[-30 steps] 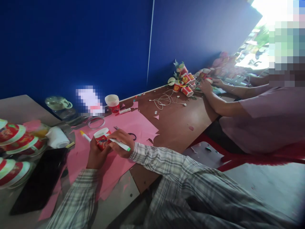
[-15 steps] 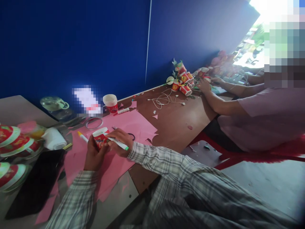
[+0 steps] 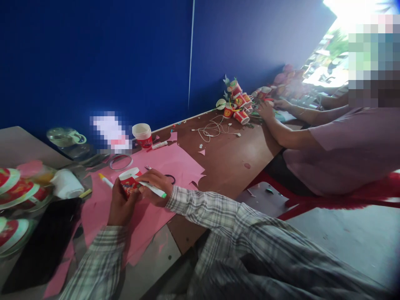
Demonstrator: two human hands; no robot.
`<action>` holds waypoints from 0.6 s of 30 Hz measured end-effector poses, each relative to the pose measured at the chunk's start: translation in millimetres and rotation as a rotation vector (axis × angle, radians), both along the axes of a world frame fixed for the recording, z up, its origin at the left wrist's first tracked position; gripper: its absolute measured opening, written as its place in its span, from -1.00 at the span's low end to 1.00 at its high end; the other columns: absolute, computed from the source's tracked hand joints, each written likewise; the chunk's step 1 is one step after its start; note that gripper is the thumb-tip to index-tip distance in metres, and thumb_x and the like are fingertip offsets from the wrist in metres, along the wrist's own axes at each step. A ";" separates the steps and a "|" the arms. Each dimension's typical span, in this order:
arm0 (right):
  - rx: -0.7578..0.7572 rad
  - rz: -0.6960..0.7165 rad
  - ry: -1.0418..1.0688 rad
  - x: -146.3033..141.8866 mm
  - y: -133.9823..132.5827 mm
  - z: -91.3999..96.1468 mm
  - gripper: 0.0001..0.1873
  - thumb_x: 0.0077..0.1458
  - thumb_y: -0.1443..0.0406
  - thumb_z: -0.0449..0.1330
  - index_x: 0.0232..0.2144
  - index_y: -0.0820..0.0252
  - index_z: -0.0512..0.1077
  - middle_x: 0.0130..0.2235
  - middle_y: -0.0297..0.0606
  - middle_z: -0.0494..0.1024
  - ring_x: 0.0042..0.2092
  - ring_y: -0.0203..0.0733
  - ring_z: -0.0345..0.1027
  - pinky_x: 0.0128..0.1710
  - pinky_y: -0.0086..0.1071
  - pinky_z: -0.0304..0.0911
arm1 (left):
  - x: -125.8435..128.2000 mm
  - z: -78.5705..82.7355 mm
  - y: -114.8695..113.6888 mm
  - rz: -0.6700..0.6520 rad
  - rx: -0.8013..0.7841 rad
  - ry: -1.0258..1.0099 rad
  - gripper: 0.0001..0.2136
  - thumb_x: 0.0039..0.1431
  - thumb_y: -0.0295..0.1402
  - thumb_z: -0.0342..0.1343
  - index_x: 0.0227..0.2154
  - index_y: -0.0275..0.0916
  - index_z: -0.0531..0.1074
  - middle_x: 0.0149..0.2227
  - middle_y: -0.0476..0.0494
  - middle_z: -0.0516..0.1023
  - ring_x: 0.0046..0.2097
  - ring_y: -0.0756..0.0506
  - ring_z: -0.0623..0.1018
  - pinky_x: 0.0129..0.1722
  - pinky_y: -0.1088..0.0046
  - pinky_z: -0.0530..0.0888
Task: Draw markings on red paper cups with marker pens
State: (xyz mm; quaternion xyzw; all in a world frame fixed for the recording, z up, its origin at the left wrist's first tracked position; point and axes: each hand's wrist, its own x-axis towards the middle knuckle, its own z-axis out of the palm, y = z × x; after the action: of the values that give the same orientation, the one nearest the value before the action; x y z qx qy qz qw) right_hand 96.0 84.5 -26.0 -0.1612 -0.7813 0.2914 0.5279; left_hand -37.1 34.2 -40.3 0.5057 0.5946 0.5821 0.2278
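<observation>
The left hand [image 3: 121, 204] grips a red paper cup [image 3: 127, 181], tilted above pink paper [image 3: 178, 160]; the right hand [image 3: 159, 185] has its fingers closed around a white, green-ended marker [image 3: 153, 188] at the cup's three o'clock, contact with the wall unclear. Work on this cup looks under way rather than finished; any fresh marks, and how much remains, cannot be told. From the cup, a yellow-tipped marker [image 3: 105, 180] lies at nine o'clock, nested cups [image 3: 144, 141] stand near twelve, and bunched cups [image 3: 240, 100] sit farther out at two.
</observation>
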 end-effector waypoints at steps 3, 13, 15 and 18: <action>-0.012 0.001 -0.027 0.2 -0.7 0.2 -0.73 0.12 0.31 0.02 -0.15 0.34 0.36 -0.21 -0.10 0.46 -0.18 -0.28 0.36 -0.08 -0.39 0.39 | 1.5 2.4 -0.4 0.008 0.009 0.007 -0.60 -0.15 -0.24 0.03 -0.15 -0.03 0.22 -0.17 -0.14 0.33 -0.17 -0.13 0.39 -0.17 0.17 0.31; -0.035 0.020 -0.018 1.9 -0.3 2.3 -0.72 0.11 0.31 0.02 -0.15 0.31 0.37 -0.21 -0.10 0.47 -0.18 -0.25 0.37 -0.08 -0.37 0.40 | 5.9 10.0 -1.2 0.015 -0.003 0.044 -0.62 -0.14 -0.21 0.02 -0.17 -0.06 0.22 -0.22 -0.13 0.33 -0.21 -0.13 0.39 -0.23 0.19 0.34; -0.031 0.018 -0.014 2.2 -0.4 2.6 -0.72 0.11 0.31 0.02 -0.15 0.31 0.37 -0.21 -0.10 0.47 -0.18 -0.25 0.37 -0.08 -0.36 0.40 | 4.5 8.5 -1.0 0.018 -0.009 0.050 -0.62 -0.14 -0.22 0.02 -0.16 -0.04 0.22 -0.23 -0.13 0.33 -0.22 -0.12 0.39 -0.25 0.21 0.34; -0.030 0.021 -0.018 2.1 -0.5 2.1 -0.73 0.11 0.31 0.02 -0.15 0.31 0.36 -0.21 -0.10 0.47 -0.18 -0.24 0.37 -0.08 -0.35 0.40 | 1.9 6.0 -0.4 0.027 -0.011 0.064 -0.61 -0.15 -0.22 0.03 -0.16 -0.01 0.22 -0.23 -0.13 0.33 -0.24 -0.12 0.38 -0.25 0.19 0.34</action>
State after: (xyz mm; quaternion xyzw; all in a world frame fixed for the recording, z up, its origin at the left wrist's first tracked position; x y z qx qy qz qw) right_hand 98.2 84.0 -23.9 -0.1636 -0.7831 0.3072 0.5154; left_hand -35.2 33.8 -34.3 0.5147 0.6115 0.5655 0.2033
